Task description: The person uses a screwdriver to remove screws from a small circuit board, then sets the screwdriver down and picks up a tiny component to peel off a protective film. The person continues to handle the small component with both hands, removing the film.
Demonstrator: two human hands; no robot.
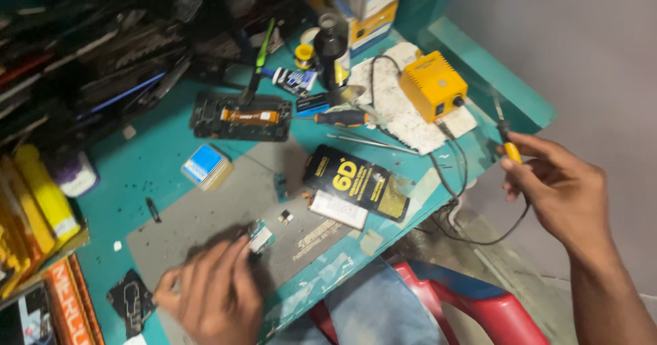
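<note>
1. My right hand (558,184) is raised off the right edge of the bench, fingers curled tight round the yellow grip of a soldering iron (507,143), tip pointing up and away.
2. From that grip a dark cable (452,160) loops down past the bench edge and runs back to the yellow soldering station (433,85), which sits on a stained white pad (397,112).
3. My left hand (212,294) lies low on the grey work mat (226,208), fingers bent and close together, fingertips pressing on a small circuit board (261,237); blur keeps me from telling whether it is pinched or only held down.
4. Just beside that board lies a tiny dark component (286,215), and next to it a white rectangular part (339,209).
5. A black flat packet with yellow print (359,181) lies half on the mat, touching the white part.
6. Further out on the teal bench (150,153): a small blue-and-white box (205,167), shut so I cannot see its contents, and an opened phone frame (239,117) with an orange strip inside.
7. Behind that stand a dark bottle (332,47) and a solder spool (304,55); an orange-handled screwdriver (342,118) and tweezers (373,142) lie near the pad.
8. Stacked cardboard boxes (373,6) stand at the back, contents hidden.
</note>
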